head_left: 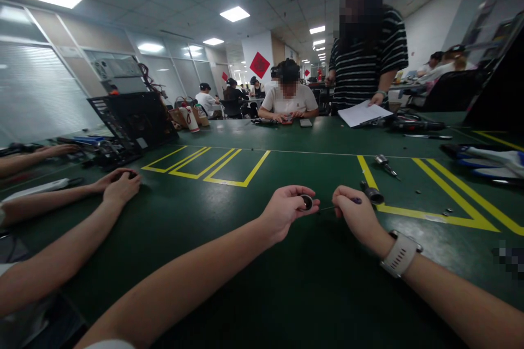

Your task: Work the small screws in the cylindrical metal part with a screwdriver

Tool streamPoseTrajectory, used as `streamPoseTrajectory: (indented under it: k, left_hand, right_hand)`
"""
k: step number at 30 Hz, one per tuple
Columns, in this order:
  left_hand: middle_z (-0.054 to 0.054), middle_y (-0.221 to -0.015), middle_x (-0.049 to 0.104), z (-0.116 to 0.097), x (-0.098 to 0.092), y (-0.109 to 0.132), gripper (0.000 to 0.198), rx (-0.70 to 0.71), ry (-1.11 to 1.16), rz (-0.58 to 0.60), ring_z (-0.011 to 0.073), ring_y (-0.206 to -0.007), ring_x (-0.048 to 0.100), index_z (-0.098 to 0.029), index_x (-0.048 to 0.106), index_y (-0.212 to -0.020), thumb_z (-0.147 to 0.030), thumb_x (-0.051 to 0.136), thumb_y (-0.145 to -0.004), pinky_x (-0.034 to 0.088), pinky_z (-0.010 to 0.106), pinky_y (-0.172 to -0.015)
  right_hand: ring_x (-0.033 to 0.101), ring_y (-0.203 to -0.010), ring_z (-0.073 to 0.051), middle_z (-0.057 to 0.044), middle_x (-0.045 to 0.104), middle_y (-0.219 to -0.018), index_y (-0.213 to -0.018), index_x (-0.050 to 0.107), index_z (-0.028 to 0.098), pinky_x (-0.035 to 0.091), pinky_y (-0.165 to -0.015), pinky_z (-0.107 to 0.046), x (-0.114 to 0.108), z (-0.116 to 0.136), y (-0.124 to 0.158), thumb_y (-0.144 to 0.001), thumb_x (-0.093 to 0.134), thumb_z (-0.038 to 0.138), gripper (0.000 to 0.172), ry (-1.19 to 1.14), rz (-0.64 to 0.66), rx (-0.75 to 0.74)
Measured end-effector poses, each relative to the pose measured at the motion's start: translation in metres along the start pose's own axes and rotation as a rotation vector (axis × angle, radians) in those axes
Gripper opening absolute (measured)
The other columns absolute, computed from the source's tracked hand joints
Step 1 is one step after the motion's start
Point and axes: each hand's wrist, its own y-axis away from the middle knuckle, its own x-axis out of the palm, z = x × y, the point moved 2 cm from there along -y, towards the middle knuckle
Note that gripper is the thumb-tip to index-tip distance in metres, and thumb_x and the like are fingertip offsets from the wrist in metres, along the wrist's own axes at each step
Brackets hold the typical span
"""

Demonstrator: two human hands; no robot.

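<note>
My left hand (282,211) is closed around a small ring-shaped metal part (306,203), its round opening turned toward me. Just to the right, my right hand (354,214) grips a thin screwdriver (326,208). The screwdriver's shaft points left toward the ring part; whether its tip touches cannot be made out. Its dark handle end (357,200) shows above my fist. Close beside my right hand lies a dark metal cylinder (373,194). Farther back rests a metal piece with a thin shaft (387,166). Small metal bits (447,211) lie to the right.
Yellow tape (438,217) marks the green table (229,283). On my left, a neighbour's hands (120,184) work near a black machine frame (135,120). Across the table a person sits, and another stands holding paper (364,113). Blue-and-white tools (487,161) lie at right.
</note>
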Motion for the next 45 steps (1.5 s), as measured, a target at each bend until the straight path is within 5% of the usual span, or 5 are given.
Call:
streamPoseTrajectory:
  k: [25,32,37,45]
  left_hand:
    - [0.015,-0.112,0.057,-0.001,-0.001,0.018,0.035,-0.017,0.160,-0.003,0.0211,-0.097,0.061,-0.008,0.061,-0.086,0.010,0.037,-0.068,0.050,0.040,-0.092]
    - [0.013,-0.110,0.057,-0.002,-0.005,0.019,0.033,-0.010,0.108,-0.026,0.0190,-0.094,0.061,-0.008,0.060,-0.097,0.006,0.047,-0.071,0.049,0.037,-0.093]
    - [0.012,-0.108,0.056,-0.001,-0.004,0.020,0.031,0.006,0.146,-0.017,0.0175,-0.092,0.060,-0.009,0.058,-0.096,0.006,0.049,-0.070,0.049,0.038,-0.092]
    - [0.011,-0.102,0.056,0.001,-0.007,0.023,0.026,-0.046,0.098,-0.132,0.0168,-0.088,0.060,-0.009,0.055,-0.093,0.004,0.049,-0.072,0.051,0.034,-0.088]
  right_hand:
    - [0.045,-0.044,-0.012,0.000,0.052,-0.045,-0.047,0.055,0.018,0.033,-0.042,-0.026,0.001,-0.018,-0.004,-0.063,0.055,0.019,0.016,-0.455,-0.069,0.233]
    - [0.042,-0.042,-0.011,0.003,0.045,-0.044,-0.047,0.050,0.021,0.046,-0.056,-0.032,-0.013,0.011,-0.004,-0.060,0.051,0.024,0.014,-0.680,-0.121,0.190]
    - [0.044,-0.045,-0.011,0.003,0.045,-0.043,-0.047,0.053,0.021,0.046,-0.062,-0.031,-0.014,0.037,0.006,-0.063,0.052,0.023,0.016,-0.767,0.024,0.051]
    - [0.043,-0.047,-0.013,0.002,0.047,-0.043,-0.047,0.054,0.021,0.042,-0.058,-0.029,-0.008,0.038,0.011,-0.060,0.052,0.020,0.014,-0.728,0.038,0.048]
